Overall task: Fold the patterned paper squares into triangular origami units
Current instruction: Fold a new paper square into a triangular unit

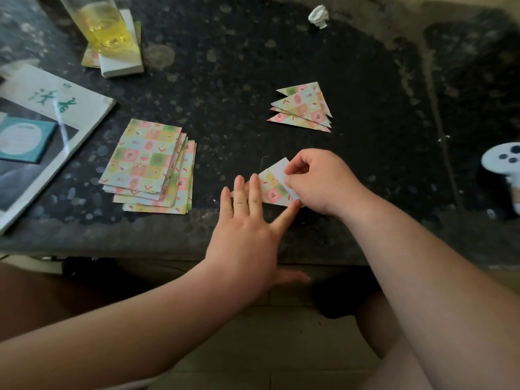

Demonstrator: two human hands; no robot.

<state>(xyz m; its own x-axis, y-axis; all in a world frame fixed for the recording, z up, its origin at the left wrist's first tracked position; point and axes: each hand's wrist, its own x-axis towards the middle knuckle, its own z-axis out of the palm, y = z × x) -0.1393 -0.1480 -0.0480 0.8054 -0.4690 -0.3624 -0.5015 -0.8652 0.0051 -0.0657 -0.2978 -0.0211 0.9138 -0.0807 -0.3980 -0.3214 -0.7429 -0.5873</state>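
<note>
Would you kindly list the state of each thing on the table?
sheet in work: partly folded, white underside showing.
left hand: open, pressing the sheet flat.
right hand: pinching its white flap.
paper stack: unfolded, fanned.
finished triangles: folded, overlapping.
glass: partly filled, yellow liquid.
paper ball: crumpled.

A fanned stack of patterned squares [149,167] lies left of a half-folded sheet [274,190], finished triangles [305,108] piled beyond

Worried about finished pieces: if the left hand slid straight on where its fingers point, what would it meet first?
Past the half-folded paper under it, the left hand would likely reach the stack of folded triangles, perhaps only its left tips.
</note>
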